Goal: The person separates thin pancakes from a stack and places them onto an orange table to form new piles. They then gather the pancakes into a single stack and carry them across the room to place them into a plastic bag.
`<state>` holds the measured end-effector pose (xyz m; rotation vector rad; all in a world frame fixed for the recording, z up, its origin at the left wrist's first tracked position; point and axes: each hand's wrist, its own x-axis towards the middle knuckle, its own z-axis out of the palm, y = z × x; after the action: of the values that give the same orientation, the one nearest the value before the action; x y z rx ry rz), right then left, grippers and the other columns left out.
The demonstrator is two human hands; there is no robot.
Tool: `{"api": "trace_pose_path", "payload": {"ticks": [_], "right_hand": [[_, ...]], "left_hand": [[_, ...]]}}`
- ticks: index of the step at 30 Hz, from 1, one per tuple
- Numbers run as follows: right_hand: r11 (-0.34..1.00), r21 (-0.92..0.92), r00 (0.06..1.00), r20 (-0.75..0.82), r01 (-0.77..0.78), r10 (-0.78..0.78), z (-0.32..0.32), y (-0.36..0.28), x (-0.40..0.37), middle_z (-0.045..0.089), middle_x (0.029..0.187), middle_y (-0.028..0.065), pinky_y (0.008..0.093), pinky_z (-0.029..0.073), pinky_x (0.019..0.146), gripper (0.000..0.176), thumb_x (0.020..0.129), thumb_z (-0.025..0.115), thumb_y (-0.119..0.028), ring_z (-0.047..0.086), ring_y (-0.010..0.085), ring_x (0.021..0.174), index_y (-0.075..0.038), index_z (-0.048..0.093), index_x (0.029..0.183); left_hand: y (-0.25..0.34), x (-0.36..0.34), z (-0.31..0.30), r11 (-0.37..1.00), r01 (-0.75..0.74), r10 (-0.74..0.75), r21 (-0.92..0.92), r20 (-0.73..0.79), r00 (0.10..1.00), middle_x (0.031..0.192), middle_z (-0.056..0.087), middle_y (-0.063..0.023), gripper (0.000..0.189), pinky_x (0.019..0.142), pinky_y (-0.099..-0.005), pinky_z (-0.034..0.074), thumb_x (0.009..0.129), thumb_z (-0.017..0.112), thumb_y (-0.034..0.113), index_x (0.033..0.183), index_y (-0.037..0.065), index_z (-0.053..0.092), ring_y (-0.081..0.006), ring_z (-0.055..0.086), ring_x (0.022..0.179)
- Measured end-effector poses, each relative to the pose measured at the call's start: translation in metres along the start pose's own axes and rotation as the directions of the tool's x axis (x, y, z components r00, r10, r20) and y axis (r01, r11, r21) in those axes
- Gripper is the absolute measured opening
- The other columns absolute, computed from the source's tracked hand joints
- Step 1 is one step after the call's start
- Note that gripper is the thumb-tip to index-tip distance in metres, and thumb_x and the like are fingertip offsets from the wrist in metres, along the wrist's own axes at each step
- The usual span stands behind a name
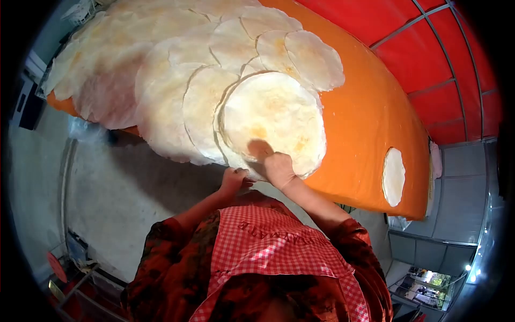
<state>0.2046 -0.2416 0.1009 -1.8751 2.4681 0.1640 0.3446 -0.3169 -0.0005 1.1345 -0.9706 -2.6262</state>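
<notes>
A round stack of thin, pale flatbreads with light brown patches lies near the front edge of the table. My right hand is closed at the near edge of this stack, its fingers pinching the rim of a flatbread. To its left, my left hand is curled at the table's edge, thumb and fingers together by the rim of a flatbread; what its fingertips hold is partly hidden. Many single flatbreads overlap across the left and far parts of the orange cloth.
Another flatbread lies apart at the right end of the cloth. Red panels on a metal frame rise beyond the table. Below is a grey floor, with a rack at lower left.
</notes>
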Motion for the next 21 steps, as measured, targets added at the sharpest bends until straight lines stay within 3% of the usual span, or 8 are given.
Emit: {"api": "trace_pose_path", "payload": {"ticks": [3,7,11,14,18,19,20,21], "right_hand": [[0.999,-0.035,0.999,-0.018,0.03,-0.031,-0.016,-0.007,0.01,0.065,0.065,0.0124,0.0361,0.053,0.054,0.016,0.074,0.06,-0.014,0.067,0.0263,0.062,-0.006,0.064,0.087],[1.0,0.022,0.998,-0.056,0.022,-0.02,0.023,-0.025,0.013,0.066,0.077,0.0139,0.0359,0.054,0.056,0.019,0.074,0.06,-0.015,0.068,0.0262,0.068,-0.003,0.065,0.088],[0.999,0.043,0.987,0.159,-0.013,0.006,0.005,-0.031,0.019,0.065,0.088,0.0145,0.0364,0.055,0.06,0.017,0.078,0.058,-0.014,0.068,0.0289,0.075,-0.003,0.064,0.09],[0.999,-0.008,0.997,0.061,-0.048,0.049,0.026,-0.033,0.02,0.063,0.098,0.0152,0.0367,0.056,0.061,0.02,0.078,0.061,-0.017,0.066,0.029,0.087,-0.003,0.064,0.092],[0.997,0.062,0.999,0.01,-0.042,0.041,0.03,-0.035,0.01,0.058,0.114,0.0185,0.0371,0.055,0.066,0.045,0.07,0.065,-0.017,0.063,0.0312,0.091,0.001,0.059,0.111],[0.999,0.044,0.999,-0.016,-0.032,0.033,0.039,-0.033,0.009,0.056,0.117,0.0184,0.0378,0.055,0.067,0.047,0.072,0.066,-0.019,0.062,0.032,0.093,0.001,0.058,0.113],[0.999,0.02,0.999,-0.041,-0.035,0.036,0.04,-0.028,0.004,0.055,0.12,0.0184,0.0385,0.055,0.068,0.05,0.073,0.067,-0.021,0.061,0.0327,0.094,0.0,0.057,0.116],[0.998,0.064,0.995,-0.102,0.001,0.006,0.038,-0.019,-0.005,0.054,0.123,0.0178,0.0393,0.055,0.068,0.052,0.074,0.068,-0.022,0.061,0.0332,0.095,0.0,0.056,0.119]], "left_hand": [[-0.002,0.001,0.0,0.999,-0.045,0.045,-0.006,0.05,0.998,0.078,0.066,-0.0136,0.018,0.062,-0.0332,0.056,0.089,0.052,0.009,0.089,-0.007,0.06,-0.0242,0.069,0.071],[0.003,-0.003,0.004,0.999,-0.042,0.039,0.033,0.082,0.996,0.085,0.066,-0.0082,0.017,0.067,-0.0314,0.054,0.09,0.053,0.009,0.097,-0.003,0.063,-0.018,0.065,0.078],[0.004,-0.009,0.007,0.998,-0.06,0.059,0.008,0.076,0.995,0.085,0.064,-0.0054,0.015,0.067,-0.0309,0.053,0.089,0.051,0.005,0.095,-0.003,0.063,-0.015,0.062,0.077],[0.01,-0.011,0.009,0.994,-0.104,0.099,0.036,0.111,0.989,0.089,0.063,-0.0063,0.015,0.071,-0.0309,0.052,0.087,0.051,0.002,0.097,-0.002,0.062,-0.0149,0.06,0.081],[0.013,-0.008,0.003,0.948,-0.295,0.315,-0.115,0.233,0.92,0.099,0.062,-0.0101,0.019,0.08,-0.0309,0.048,0.085,0.056,0.002,0.103,-0.002,0.06,-0.0177,0.058,0.093],[0.016,-0.006,-0.005,0.771,-0.606,0.556,0.197,0.254,0.791,0.099,0.061,-0.0097,0.021,0.076,-0.0297,0.048,0.086,0.056,0.003,0.106,-0.002,0.059,-0.0172,0.058,0.09],[0.022,-0.003,-0.015,0.418,-0.794,0.72,0.442,0.371,0.586,0.099,0.059,-0.0093,0.022,0.072,-0.0284,0.048,0.086,0.056,0.004,0.108,-0.001,0.057,-0.0166,0.057,0.087],[0.026,0.0,-0.019,-0.031,-0.825,0.767,0.565,0.542,0.343,0.099,0.058,-0.0089,0.024,0.068,-0.0271,0.048,0.087,0.056,0.005,0.111,0.0,0.056,-0.0161,0.056,0.084]]}}
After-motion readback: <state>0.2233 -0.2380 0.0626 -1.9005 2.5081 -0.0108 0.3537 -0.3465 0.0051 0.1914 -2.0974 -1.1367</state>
